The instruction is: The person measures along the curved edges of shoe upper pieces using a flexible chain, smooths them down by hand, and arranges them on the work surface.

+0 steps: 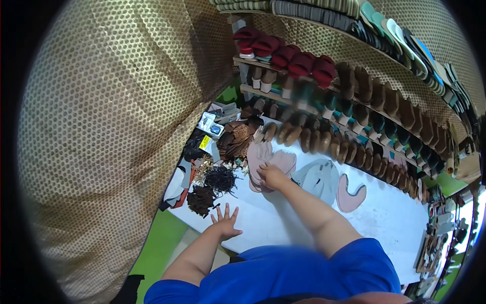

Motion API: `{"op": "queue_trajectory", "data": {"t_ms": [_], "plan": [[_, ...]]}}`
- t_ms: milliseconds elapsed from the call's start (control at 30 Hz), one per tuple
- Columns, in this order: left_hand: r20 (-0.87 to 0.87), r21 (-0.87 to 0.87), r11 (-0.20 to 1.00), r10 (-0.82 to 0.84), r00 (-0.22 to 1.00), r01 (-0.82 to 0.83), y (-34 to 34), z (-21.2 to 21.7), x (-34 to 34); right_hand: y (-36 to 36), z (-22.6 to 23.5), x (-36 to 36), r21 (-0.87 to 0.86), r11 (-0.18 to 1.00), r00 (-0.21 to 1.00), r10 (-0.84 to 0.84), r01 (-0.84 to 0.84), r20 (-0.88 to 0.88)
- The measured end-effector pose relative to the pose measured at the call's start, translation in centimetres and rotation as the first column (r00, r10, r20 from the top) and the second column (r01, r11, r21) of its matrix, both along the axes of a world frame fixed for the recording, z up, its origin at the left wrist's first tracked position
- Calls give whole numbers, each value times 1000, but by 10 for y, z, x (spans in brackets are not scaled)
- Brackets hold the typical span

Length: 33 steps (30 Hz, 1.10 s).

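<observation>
- the pink pieces (259, 154) lie fanned and overlapping on the white table (390, 228), beyond the person and left of the grey pieces (321, 175).
- the right hand (271, 177) reaches over the near edge of the pink pieces, fingers forward and seemingly touching them; whether it pinches one or only rests there, i cannot tell.
- the left hand (226, 225) is spread wide, holding nothing, near the table's close edge and just below the brown strips (201, 201).
- to take one piece cleanly, it would be best to slide a fingertip under a single edge and part it from its neighbours first; thin, flat pieces like these probably cling and come up two at a time.
- the free left hand could steady the rest, so the fan does not slide.
- a light grip at the rim should suit them; a hard squeeze might crease the surface.
- keep the right forearm high: it crosses close to the grey pieces and could drag them.
- mind the black strips (220, 180) to the left; loose ends might catch.
- the curved piece (347, 200) lies apart on the right, easy to reach singly.
</observation>
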<state>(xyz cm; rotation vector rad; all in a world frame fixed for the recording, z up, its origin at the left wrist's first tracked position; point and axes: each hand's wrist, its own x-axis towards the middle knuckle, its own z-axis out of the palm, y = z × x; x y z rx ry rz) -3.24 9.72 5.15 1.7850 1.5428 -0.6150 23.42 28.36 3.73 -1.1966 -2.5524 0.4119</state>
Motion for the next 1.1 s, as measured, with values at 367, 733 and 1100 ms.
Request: {"op": "queue_trajectory", "data": {"t_ms": [367,733,1100], "plan": [[-7,-38,999,12,1000,-12,5,4,-4,45,7,0,-425,810,820,-527,404,-225],[-1,-68,997,-22,1000,22,8,0,-4,78,90,62,-419,705,366,-676,572,-639],[17,-49,999,12,1000,-11,5,11,-3,-129,18,57,69,990,971,136,-125,-197]]}}
